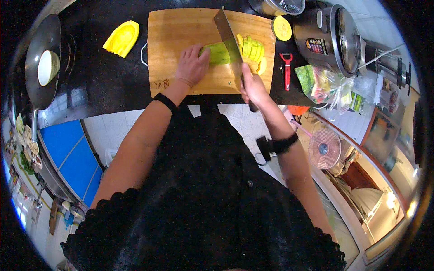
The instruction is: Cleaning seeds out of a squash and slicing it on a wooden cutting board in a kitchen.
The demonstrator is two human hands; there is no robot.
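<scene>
A wooden cutting board (203, 81) lies on the dark counter before me. My left hand (193, 66) holds down the left end of a peeled green squash piece (218, 54) on it. With my right hand (252, 84) I grip the handle of a cleaver (229, 37); its blade is at the squash's right end. Several cut squash slices (252, 48) lie right of the blade, with yellowish pieces (261, 66) beside them. Left of the board is a hollowed yellow squash piece (122, 38). A round squash end (281, 28) rests by the board's right edge.
A red peeler (287, 71) lies right of the board, near plastic-wrapped produce (318, 83) and a rice cooker (318, 37). A lidless container (274, 8) stands behind. Far left, a wok (35, 89) holds a white bowl (48, 67). A pink fan (323, 149) stands beyond my right arm.
</scene>
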